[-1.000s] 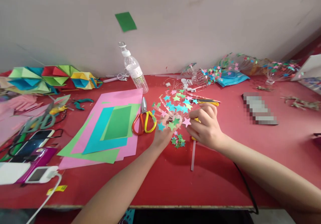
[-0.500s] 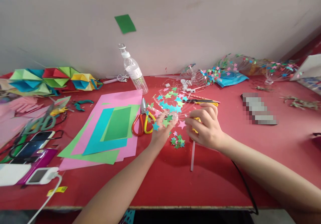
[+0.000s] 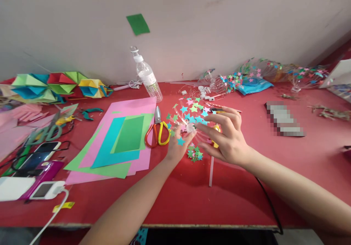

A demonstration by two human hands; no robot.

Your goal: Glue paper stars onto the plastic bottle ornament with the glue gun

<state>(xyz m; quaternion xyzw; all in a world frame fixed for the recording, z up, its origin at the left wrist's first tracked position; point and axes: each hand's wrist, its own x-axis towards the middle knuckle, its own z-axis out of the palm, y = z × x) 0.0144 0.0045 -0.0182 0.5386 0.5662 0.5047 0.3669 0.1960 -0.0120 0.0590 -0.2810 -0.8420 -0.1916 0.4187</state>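
Note:
My left hand [image 3: 178, 147] is closed around the clear neck end of a plastic bottle piece [image 3: 190, 128], cut into thin strips that fan outward. Paper stars [image 3: 197, 119] in blue, green and pink sit along the strips. My right hand [image 3: 229, 138] is open, fingers spread, its fingertips close by the right side of the bottle piece; whether they touch it I cannot tell. Below both hands lies a small pile of loose stars [image 3: 195, 153]. A yellow hot glue gun [image 3: 216, 135], partly covered by my right hand, has a pale glue stick [image 3: 211, 172] extending from it.
Scissors [image 3: 158, 131] with red and yellow handles lie beside stacked coloured paper [image 3: 120, 142]. An upright water bottle [image 3: 148, 77] stands near the wall. Phones [image 3: 41, 157] and a white cable occupy the left. Finished star decorations [image 3: 308, 75] line the back right, and a blurred dark flat object [image 3: 285, 119] lies right.
My right hand's fingers have spread from a bent, gathered pose and moved toward the bottle piece. The bottle piece has turned slightly in my left hand.

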